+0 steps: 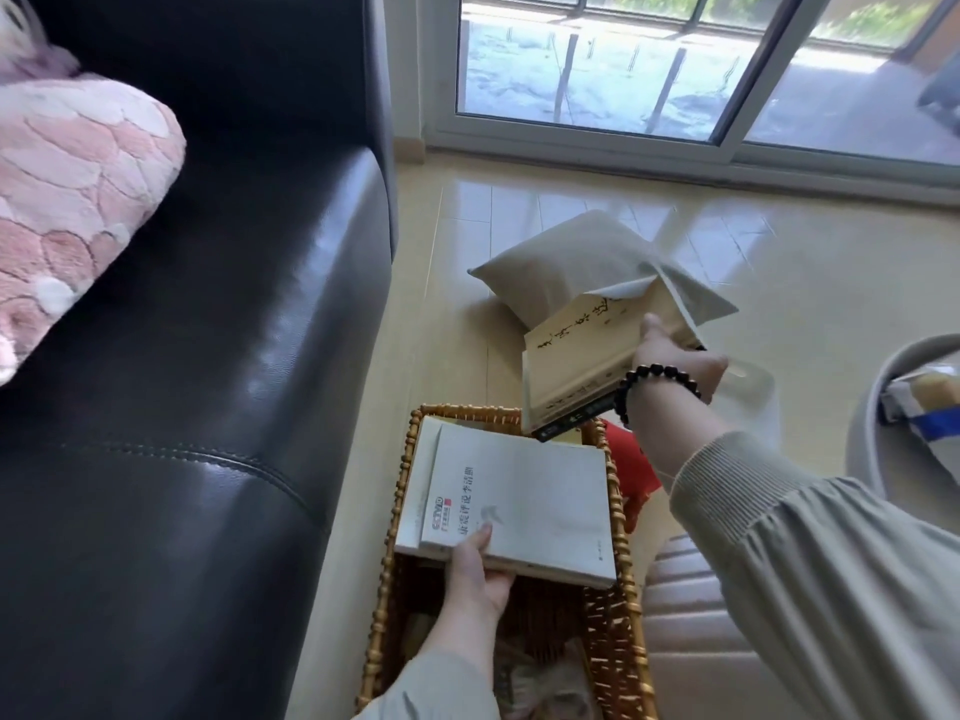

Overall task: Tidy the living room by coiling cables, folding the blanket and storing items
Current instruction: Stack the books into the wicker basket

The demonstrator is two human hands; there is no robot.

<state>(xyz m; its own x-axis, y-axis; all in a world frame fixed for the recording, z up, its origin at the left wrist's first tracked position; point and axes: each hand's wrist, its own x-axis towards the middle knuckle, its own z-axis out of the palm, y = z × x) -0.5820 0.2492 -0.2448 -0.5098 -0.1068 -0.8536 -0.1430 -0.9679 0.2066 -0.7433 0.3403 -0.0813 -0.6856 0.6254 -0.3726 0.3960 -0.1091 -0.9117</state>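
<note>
Leather of the black sofa point(208, 356) fills the left side, and the pink blanket point(67, 200) lies bunched on its far left end. To the right runs the pale tiled floor point(779, 262), up to the glass door point(675, 70) at the far side. The wicker basket point(400, 491) stands on the floor just beside the sofa, near me. Beyond it a grey cushion point(571, 262) lies on the tiles.

My left hand point(475, 574) holds a white book point(519, 501) flat over the far half of the basket. My thumb presses on the cover at its near left corner. My fingers curl underneath, out of sight.

My right hand point(670, 350) grips a cream book point(582, 350), tilted, above the basket's far right corner and in front of the cushion. My thumb lies on the top cover at its right edge. The other fingers are hidden beneath, where a darker spine shows under the cream one. A red thing point(636, 470) lies on the floor right of the basket, under my forearm. A dark bead bracelet point(660, 379) circles my right wrist.
</note>
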